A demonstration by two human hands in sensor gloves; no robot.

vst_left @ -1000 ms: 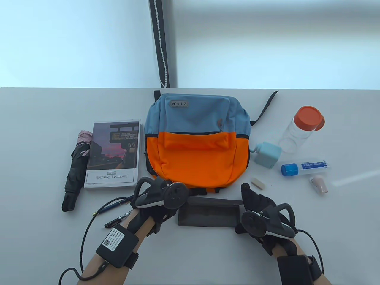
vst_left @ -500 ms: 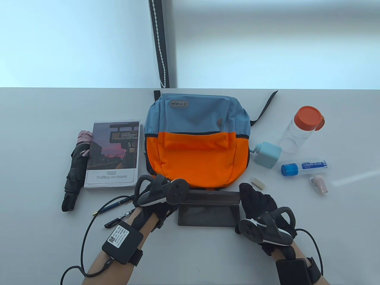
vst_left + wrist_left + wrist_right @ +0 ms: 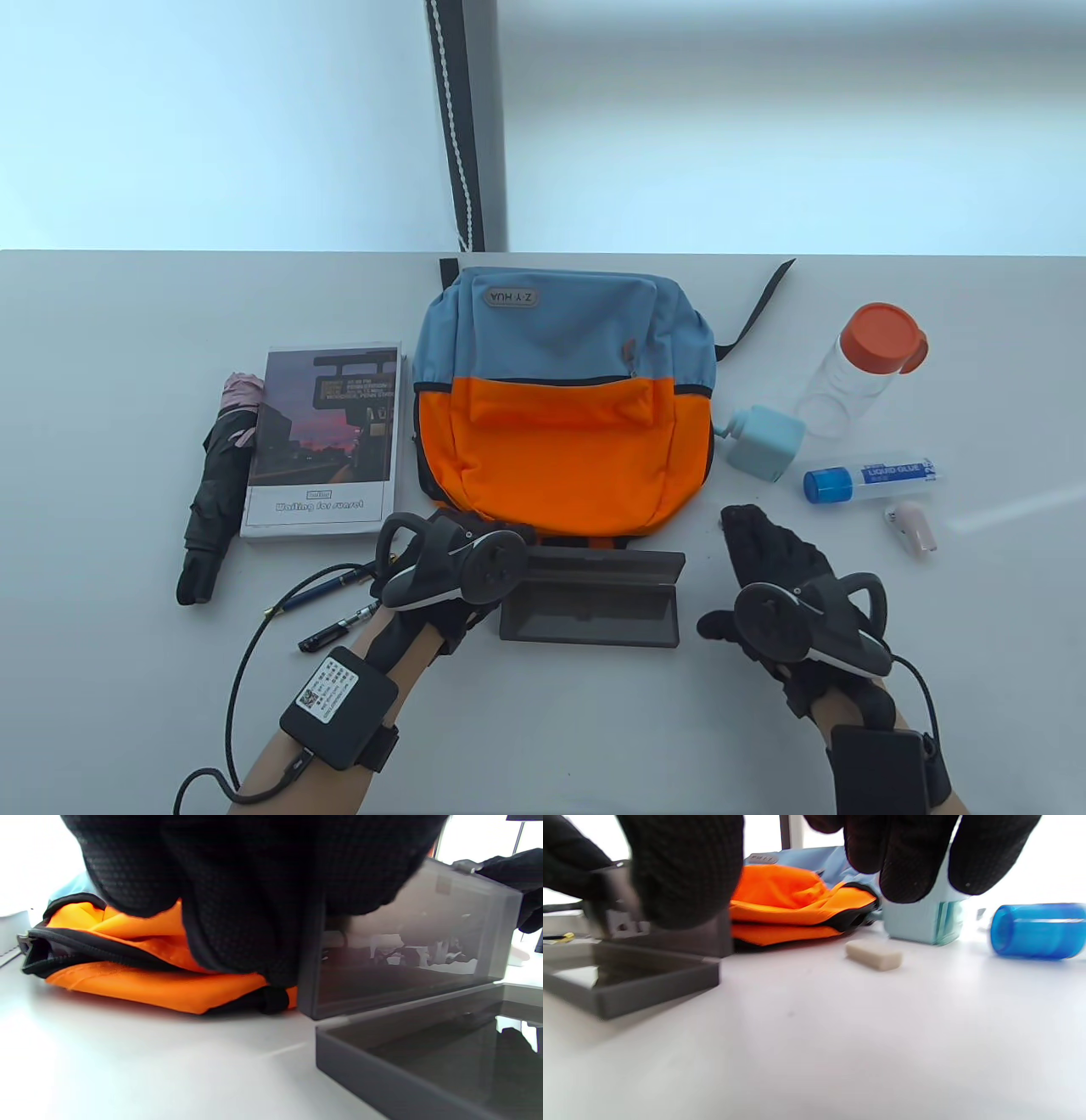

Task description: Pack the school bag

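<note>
The blue and orange backpack [image 3: 564,407] lies flat in the middle of the table. In front of it a dark grey pencil case [image 3: 590,620] lies open, its lid [image 3: 607,564] tilted back toward the bag. My left hand [image 3: 458,564] is at the lid's left end, and its fingers [image 3: 246,899] grip that end. My right hand [image 3: 768,552] is to the right of the case, apart from it. Its fingers [image 3: 903,866] hang spread and empty just above a small beige eraser [image 3: 874,955]. The hand hides the eraser in the table view.
A notebook [image 3: 322,441] and a folded umbrella [image 3: 216,488] lie left of the bag, with two pens [image 3: 327,586] under my left wrist. On the right are a bottle [image 3: 861,365] with an orange cap, a light blue box [image 3: 764,441], a glue tube [image 3: 874,480] and a small pink item [image 3: 912,526].
My right hand has left the case's right end and moved right and forward, over the eraser. The lid has tipped further open. The case has slid slightly left with my left hand.
</note>
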